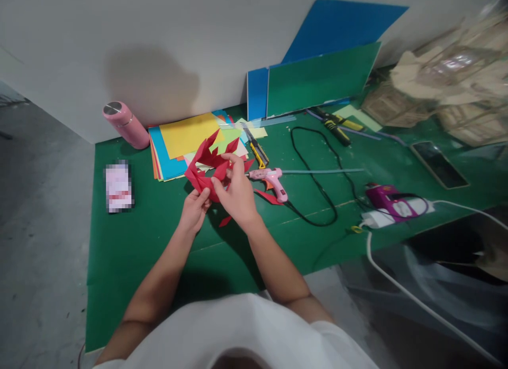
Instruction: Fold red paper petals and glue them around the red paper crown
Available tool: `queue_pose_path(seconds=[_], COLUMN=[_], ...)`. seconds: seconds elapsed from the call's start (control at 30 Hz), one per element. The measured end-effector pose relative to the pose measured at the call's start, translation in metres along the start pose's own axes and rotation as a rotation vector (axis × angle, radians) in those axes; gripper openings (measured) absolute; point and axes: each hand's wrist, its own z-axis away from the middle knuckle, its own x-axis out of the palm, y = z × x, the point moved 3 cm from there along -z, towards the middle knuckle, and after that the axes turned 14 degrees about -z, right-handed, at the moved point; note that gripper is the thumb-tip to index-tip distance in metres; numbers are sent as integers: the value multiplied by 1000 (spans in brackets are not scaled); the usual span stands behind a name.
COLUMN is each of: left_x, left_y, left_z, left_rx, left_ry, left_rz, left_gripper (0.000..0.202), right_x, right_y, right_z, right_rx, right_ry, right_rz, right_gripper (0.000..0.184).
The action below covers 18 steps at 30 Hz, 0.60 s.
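Note:
Both hands hold a red folded-paper ring with pointed tips, raised over the green table. My left hand pinches its lower edge between thumb and fingers. On its right side, my right hand is closed with thumb and fingertips pressed on the red paper. Just right of that hand lies a pink glue gun with a long pale stick out of its back. A loose red paper piece rests beside the glue gun, and another red tip shows under my right wrist.
Colored paper sheets and a yellow-black utility knife lie behind the hands. A pink bottle stands at the left. Rightward are a black cord, a power strip, a phone and bagged cardboard pieces.

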Motion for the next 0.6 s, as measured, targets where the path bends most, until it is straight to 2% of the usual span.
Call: queue_pose_path(seconds=[0.3,0.5,0.6], left_x=[1,0,-1], left_y=[-1,-2,-3], left_z=[-1,-1,-2], left_rx=[-13,-16,-22], left_ry=[21,15,11], left_rz=[65,54,54], left_gripper=[44,38,36], right_x=[3,3,4], right_y=[6,6,6], right_z=[1,1,1], right_rx=[-63,-87,-99], right_ry=[-15,22,2], right_rz=[-59,22,21], right_gripper=[63,54,56])
